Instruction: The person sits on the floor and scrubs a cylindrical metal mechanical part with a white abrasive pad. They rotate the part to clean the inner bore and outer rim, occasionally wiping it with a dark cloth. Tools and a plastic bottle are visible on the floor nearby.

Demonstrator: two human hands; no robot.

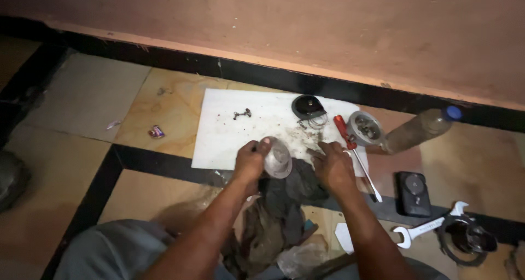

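Gripping a round, pale metal part (277,158) between thumb and fingers, the left hand (250,161) was clamped on its rim and held it tilted just above a dark, greasy rag (290,190). The right hand (332,164) lay beside it with fingers curled down onto the rag's far edge; whether it pinched anything small I could not tell.

Both hands worked at the near edge of a white board (229,127) lying on the tiled floor (82,94). A red-handled screwdriver (355,154) lay just right of the right hand, with a round metal housing (365,128) beyond it and a dark domed cap (308,106) further up the board.

The part looked oily, so it could well slip from the left hand and roll off the board. A sweep of the right hand might also knock the screwdriver or scatter the small bits (242,114) on the board.

Open board lay to the left and ahead. The right was crowded: a plastic bottle (421,128), a small black box (413,191) and a spanner (429,228).
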